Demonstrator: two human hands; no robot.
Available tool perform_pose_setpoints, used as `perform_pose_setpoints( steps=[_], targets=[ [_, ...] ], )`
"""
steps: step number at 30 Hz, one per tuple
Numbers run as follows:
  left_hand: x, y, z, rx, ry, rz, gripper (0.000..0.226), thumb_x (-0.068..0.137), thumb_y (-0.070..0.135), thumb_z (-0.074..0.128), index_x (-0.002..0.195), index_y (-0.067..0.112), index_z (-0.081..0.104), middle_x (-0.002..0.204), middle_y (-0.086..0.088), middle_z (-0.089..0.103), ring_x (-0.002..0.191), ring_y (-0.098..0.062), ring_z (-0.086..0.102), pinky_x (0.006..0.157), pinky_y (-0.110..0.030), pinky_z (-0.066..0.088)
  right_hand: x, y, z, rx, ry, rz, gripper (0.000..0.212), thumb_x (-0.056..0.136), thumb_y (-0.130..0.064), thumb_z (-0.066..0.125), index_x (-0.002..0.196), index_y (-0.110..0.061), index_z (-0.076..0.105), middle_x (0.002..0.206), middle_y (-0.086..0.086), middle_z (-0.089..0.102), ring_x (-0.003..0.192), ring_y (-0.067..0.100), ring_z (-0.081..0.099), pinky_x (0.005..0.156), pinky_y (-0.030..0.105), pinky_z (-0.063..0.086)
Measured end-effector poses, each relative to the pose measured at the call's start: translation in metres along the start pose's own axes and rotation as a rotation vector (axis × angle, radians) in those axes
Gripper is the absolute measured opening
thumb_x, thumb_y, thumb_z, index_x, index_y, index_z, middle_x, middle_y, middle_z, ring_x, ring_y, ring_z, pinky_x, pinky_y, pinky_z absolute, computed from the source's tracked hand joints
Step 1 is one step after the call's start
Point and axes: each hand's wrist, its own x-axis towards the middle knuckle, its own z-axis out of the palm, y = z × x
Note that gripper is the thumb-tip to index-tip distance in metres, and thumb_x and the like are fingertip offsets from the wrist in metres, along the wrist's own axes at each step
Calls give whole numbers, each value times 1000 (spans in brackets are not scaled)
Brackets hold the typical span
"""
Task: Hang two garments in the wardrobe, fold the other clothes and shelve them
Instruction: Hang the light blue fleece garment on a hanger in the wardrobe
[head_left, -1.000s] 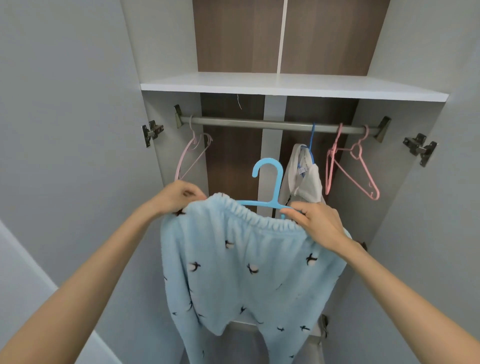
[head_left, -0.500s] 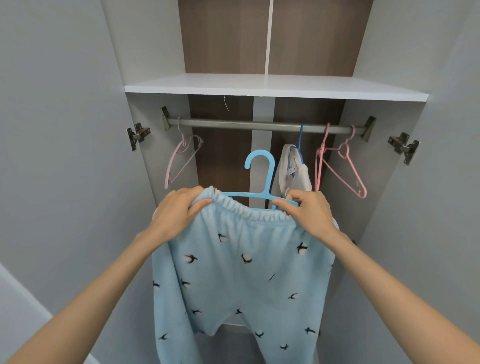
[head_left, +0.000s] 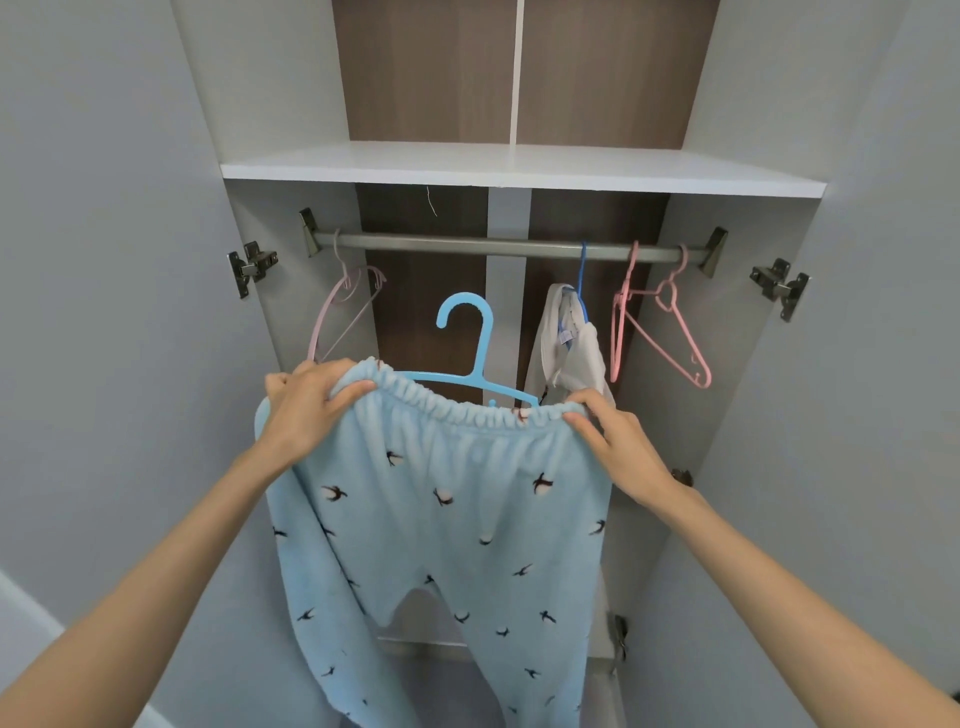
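Note:
Light blue fleece pants (head_left: 447, 525) with small dark bird prints hang from a blue hanger (head_left: 470, 343) that I hold up in front of the open wardrobe. My left hand (head_left: 306, 410) grips the left end of the elastic waistband. At the right end, my right hand (head_left: 610, 441) pinches the waistband. The hanger's hook sits below the grey rail (head_left: 467, 244), not touching it. A white garment (head_left: 569, 348) hangs from the rail on another blue hanger.
A pale pink hanger (head_left: 343, 312) hangs at the rail's left end, and two pink hangers (head_left: 660, 327) hang at the right. A white shelf (head_left: 519, 169) runs above the rail. Both wardrobe doors stand open, with metal hinges (head_left: 252, 265) on the side walls.
Both hands have lifted the pants and hanger higher toward the rail. My left hand has shifted its grip over the left end of the waistband.

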Motion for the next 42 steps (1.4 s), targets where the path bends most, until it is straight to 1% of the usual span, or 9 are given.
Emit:
perform_pose_setpoints(
  steps=[5, 9, 15, 23, 27, 30, 34, 40, 42],
  targets=[
    [-7, -10, -3, 78, -93, 117, 34, 87, 54, 44, 67, 27, 49, 58, 12, 43, 73, -12, 38, 64, -36, 11, 2, -5, -2, -330, 163, 4, 15, 100, -39, 40, 91, -30, 47, 77, -14, 58, 63, 2, 50, 59, 22, 36],
    [-17, -12, 4, 88, -143, 215, 38, 87, 54, 40, 72, 22, 53, 65, 10, 49, 76, -14, 38, 69, -34, 15, 20, -21, -9, -254, 369, 17, 14, 99, -36, 44, 93, -28, 54, 80, -18, 51, 74, 3, 45, 58, 24, 33],
    [-18, -7, 0, -141, -38, 57, 40, 90, 49, 54, 63, 22, 42, 55, 8, 38, 70, -4, 38, 73, -35, 20, 37, -22, -1, -174, 158, 92, 10, 93, -25, 58, 97, -21, 66, 101, -7, 63, 92, 10, 53, 78, 30, 44],
    [-21, -8, 6, -144, -14, -156, 35, 94, 38, 53, 70, 13, 52, 58, 9, 40, 78, -13, 47, 68, -35, 13, 16, -33, 18, -277, 20, 31, 32, 91, -59, 45, 97, -29, 54, 82, -15, 59, 68, 0, 52, 55, 11, 31],
    [-19, -15, 0, -217, -284, -103, 38, 96, 39, 47, 82, 5, 57, 72, -8, 59, 75, -23, 57, 79, -35, 36, 14, -33, 17, -247, 37, 56, 21, 92, -56, 44, 90, -37, 51, 65, -19, 52, 68, -7, 53, 54, 11, 30],
    [-21, -22, -5, -171, -341, -10, 44, 94, 45, 44, 80, 4, 55, 70, -14, 57, 69, -28, 55, 69, -39, 43, 14, -32, 17, -126, 118, 103, 14, 92, -49, 52, 90, -37, 58, 68, -29, 57, 71, -10, 53, 58, 11, 33],
    [-22, -31, -4, -110, -358, 22, 51, 88, 55, 42, 77, 6, 53, 59, 1, 46, 60, -18, 46, 63, -39, 41, 17, -38, 14, 6, 159, 133, 12, 87, -45, 63, 77, -41, 57, 65, -30, 57, 60, -2, 52, 61, 18, 33],
    [-13, -16, -3, -149, -420, 83, 22, 92, 48, 50, 99, 28, 57, 96, 10, 58, 89, -8, 53, 76, -26, 41, 20, -42, 8, 73, 94, 223, 15, 82, -49, 66, 78, -34, 63, 74, -20, 65, 73, 2, 60, 67, 26, 45],
    [-11, 0, -2, -155, -388, 127, 13, 94, 48, 46, 91, 37, 53, 88, 15, 56, 82, -5, 52, 70, -27, 40, 21, -43, 8, 92, 95, 262, 21, 80, -52, 67, 81, -31, 66, 79, -15, 67, 77, 5, 62, 70, 29, 48]
  ],
)
